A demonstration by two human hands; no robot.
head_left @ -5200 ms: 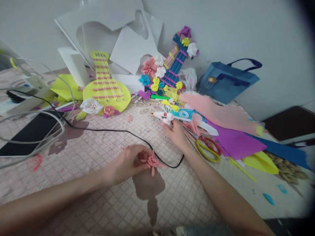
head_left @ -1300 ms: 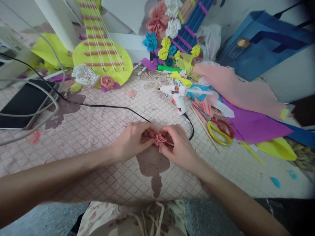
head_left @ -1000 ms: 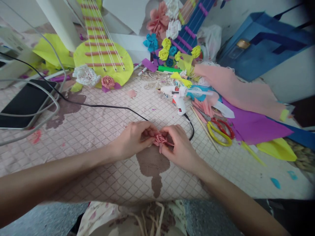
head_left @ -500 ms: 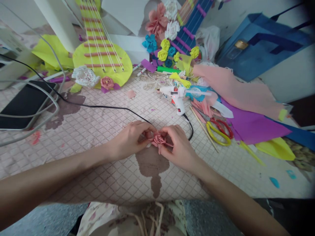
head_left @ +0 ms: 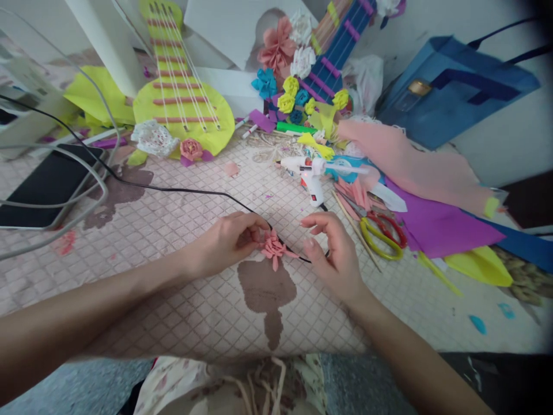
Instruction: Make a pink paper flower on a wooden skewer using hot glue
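A pink paper flower (head_left: pixel 273 246) with narrow, uneven petals is held just above the table's quilted cover. My left hand (head_left: pixel 233 236) pinches it at its left edge between thumb and fingers. To its right, my right hand (head_left: pixel 334 248) is apart from the flower, thumb and fingers spread with nothing between them. Behind the flower runs a black cord (head_left: pixel 190 190). Farther back lies a white hot glue gun (head_left: pixel 313 178) on its side, nozzle to the left, a small red light showing on it.
Scissors (head_left: pixel 380 242) with yellow and red handles and wooden sticks (head_left: pixel 356 230) lie on the right, beside pink and purple paper sheets (head_left: pixel 436 222). At the back stand a yellow paper guitar (head_left: pixel 184 112) and several paper flowers. A black tablet-like device (head_left: pixel 41 187) is at left.
My right hand has let go of the pink flower and moved right, its fingers opening. My left hand keeps its pinch, and more of the flower shows. The view has shifted slightly.
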